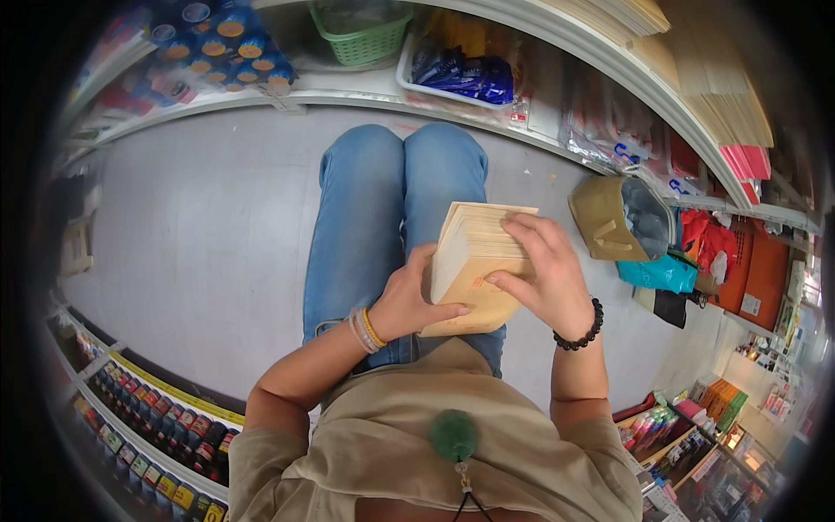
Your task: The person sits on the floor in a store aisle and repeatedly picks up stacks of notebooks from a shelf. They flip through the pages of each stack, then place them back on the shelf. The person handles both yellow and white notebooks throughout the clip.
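Observation:
A thick stack of tan kraft-paper envelopes (486, 303) rests on my lap, its layered edges turned up and away from me. Red printing marks the face nearest me. My left hand (408, 293) grips the stack's left side, thumb across the near face and fingers around the far side. On the right, my right hand (551, 277) has its thumb on the printed face and its fingertips over the top edges. Beneath the stack are my legs in blue jeans (362, 222).
Ahead, a low shelf holds a green basket (368, 42) and a white bin (456, 94) of blue packets. To the right stand a brown paper bag (597, 225) and a teal bag (659, 273). Bottles (176, 417) fill shelves at lower left. More envelopes (730, 111) sit at upper right.

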Tool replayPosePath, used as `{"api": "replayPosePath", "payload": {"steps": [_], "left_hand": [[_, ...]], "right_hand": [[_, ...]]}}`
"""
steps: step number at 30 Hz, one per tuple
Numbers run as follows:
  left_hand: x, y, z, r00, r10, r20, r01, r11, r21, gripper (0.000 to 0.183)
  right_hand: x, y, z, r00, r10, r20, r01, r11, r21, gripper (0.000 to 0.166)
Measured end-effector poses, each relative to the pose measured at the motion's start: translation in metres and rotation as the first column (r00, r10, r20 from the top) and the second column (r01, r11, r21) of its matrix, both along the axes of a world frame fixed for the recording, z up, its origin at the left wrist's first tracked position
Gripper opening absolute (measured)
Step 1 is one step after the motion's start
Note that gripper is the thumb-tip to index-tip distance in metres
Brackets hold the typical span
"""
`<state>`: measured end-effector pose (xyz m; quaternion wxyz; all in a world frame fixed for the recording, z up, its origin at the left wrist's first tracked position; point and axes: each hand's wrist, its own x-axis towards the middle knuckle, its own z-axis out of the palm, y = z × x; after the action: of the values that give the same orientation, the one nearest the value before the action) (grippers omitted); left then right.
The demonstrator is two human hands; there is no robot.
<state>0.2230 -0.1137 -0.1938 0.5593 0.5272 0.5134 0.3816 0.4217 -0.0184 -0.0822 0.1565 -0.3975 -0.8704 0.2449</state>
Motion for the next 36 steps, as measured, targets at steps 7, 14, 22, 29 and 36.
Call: {"api": "replayPosePath", "payload": {"steps": [7, 14, 22, 29, 36], "left_hand": [[0.001, -0.003, -0.001, 1.0, 0.012, -0.001, -0.012, 0.999, 0.041, 0.095], [0.0, -0.006, -0.004, 1.0, -0.011, -0.001, 0.011, 0.998, 0.055, 0.096], [0.001, -0.002, -0.006, 0.999, 0.02, 0.031, -0.021, 0.998, 0.06, 0.091], [-0.001, 0.01, -0.027, 0.997, -0.002, 0.075, 0.004, 1.0, -0.027, 0.09], [-0.025, 0.041, -0.021, 0.77, 0.071, 0.634, 0.223, 0.902, -0.371, 0.069]], "right_hand": [[-0.002, -0.013, -0.001, 0.999, -0.035, -0.01, 0.036, 0.997, 0.072, 0.057], [-0.004, -0.018, 0.005, 0.999, -0.046, -0.025, 0.048, 0.997, 0.068, 0.056], [-0.004, -0.021, 0.004, 0.998, -0.065, -0.011, 0.066, 0.995, 0.07, 0.056], [-0.003, -0.022, 0.001, 0.997, -0.068, 0.049, 0.065, 0.996, 0.057, 0.054], [0.01, -0.03, -0.001, 1.0, -0.025, 0.0, 0.025, 0.999, 0.023, 0.05]]}}
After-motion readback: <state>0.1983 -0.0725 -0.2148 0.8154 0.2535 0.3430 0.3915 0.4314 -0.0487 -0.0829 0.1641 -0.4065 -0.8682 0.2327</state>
